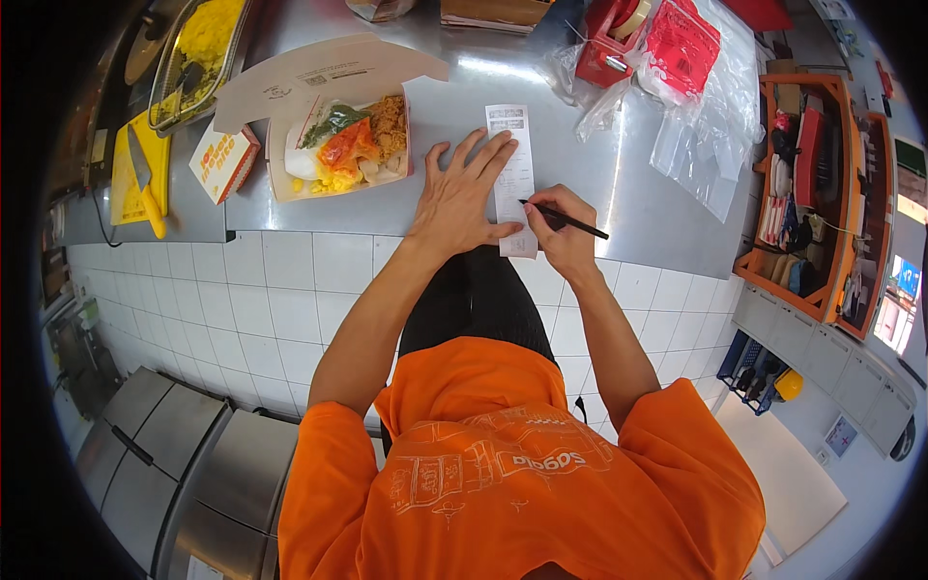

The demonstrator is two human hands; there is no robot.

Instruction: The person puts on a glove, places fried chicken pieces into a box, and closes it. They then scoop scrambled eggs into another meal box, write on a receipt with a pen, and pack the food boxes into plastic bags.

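A long printed paper receipt (513,170) lies on the steel worktop (449,101), its lower end hanging over the front edge. My left hand (462,192) rests flat with spread fingers, some on the paper, pressing it against the surface. Between the fingers of my right hand (564,235) is a black pen (569,217), its tip at the receipt. To the left stands an open cardboard meal box (274,170), lid folded back. Inside are fried chicken (388,125), a red sauce (348,148), green leaves (337,122), white rice or egg, and yellow pieces.
Left are a small printed carton (221,163), a yellow-handled knife (147,196) on a yellow cutting board (119,181), and a wire-rimmed tray (163,119) of yellow food. A red tape dispenser (602,58) and clear plastic bags (699,156) lie right. An orange shelf (815,304) stands beyond.
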